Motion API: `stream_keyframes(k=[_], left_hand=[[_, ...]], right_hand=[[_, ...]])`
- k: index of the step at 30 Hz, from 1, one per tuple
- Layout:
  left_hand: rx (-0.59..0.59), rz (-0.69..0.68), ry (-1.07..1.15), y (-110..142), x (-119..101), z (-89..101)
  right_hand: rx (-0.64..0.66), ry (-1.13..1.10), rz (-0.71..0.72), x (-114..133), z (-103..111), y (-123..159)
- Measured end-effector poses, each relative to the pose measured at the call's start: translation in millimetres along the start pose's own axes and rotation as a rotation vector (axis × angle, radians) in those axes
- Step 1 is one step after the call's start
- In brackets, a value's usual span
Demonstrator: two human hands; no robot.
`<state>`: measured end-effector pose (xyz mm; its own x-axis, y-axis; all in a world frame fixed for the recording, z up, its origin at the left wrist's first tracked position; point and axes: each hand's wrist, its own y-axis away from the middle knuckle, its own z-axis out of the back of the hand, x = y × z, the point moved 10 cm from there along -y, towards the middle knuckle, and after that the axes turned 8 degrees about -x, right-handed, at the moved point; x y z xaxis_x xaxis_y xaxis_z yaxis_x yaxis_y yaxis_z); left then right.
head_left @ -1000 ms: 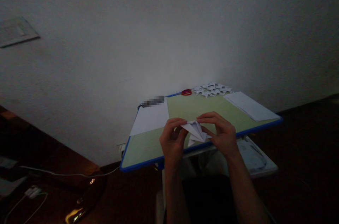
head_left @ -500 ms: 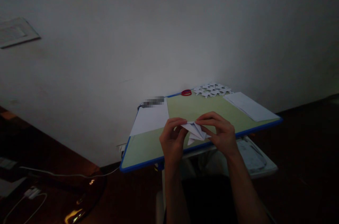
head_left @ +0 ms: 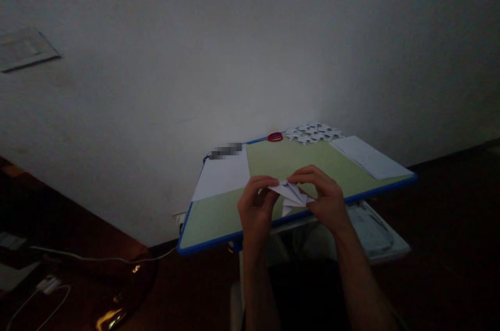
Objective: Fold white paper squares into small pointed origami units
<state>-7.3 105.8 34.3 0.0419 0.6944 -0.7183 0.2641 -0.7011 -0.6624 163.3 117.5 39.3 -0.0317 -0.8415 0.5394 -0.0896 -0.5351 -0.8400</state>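
Observation:
A small folded white paper piece (head_left: 292,195), with pointed flaps, is held just above the front edge of the green tabletop (head_left: 219,219). My left hand (head_left: 258,203) pinches its left end between thumb and fingers. On the other side, my right hand (head_left: 322,195) grips its upper right part, fingertips close to those of the left. Both hands are closed on the paper, and the fingers cover some of its folds. At the back of the table lie several similar folded paper pieces (head_left: 312,133), grouped together.
Red-handled scissors (head_left: 275,137) rest at the table's back edge. A white sheet (head_left: 222,174) lies on the left, and a stack of white paper (head_left: 371,158) on the right. Beneath the right side is an open drawer (head_left: 375,234). The wall (head_left: 250,49) stands directly behind.
The folded paper has shifted slightly and its lower flap sits a little further right. My left hand has moved slightly right; both hands keep their hold.

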Motion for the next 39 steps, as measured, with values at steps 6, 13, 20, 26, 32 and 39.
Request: stream_keyframes(k=[6,13,20,26,32,39], left_hand=[[0.015,0.02,-0.012,0.4,3.0,-1.2],[0.058,-0.007,-0.103,1.5,0.5,-2.8],[0.069,-0.012,-0.149,1.4,2.1,-1.6],[0.069,0.052,-0.184,3.0,11.4,-1.2],[0.025,0.171,-0.14,3.7,27.1,0.4],[-0.136,0.322,-0.186,1.5,50.5,19.7]], right_hand=[[0.023,-0.004,-0.004,0.5,-0.8,0.7],[0.044,-0.024,-0.015,-1.8,-1.5,1.3],[0.026,-0.043,-0.037,-4.9,-0.5,1.6],[0.018,-0.034,-0.047,-6.4,-4.4,3.1],[0.041,0.004,-0.158,-19.4,-18.5,3.2],[0.012,0.062,-0.386,-55.7,-33.8,13.6]])
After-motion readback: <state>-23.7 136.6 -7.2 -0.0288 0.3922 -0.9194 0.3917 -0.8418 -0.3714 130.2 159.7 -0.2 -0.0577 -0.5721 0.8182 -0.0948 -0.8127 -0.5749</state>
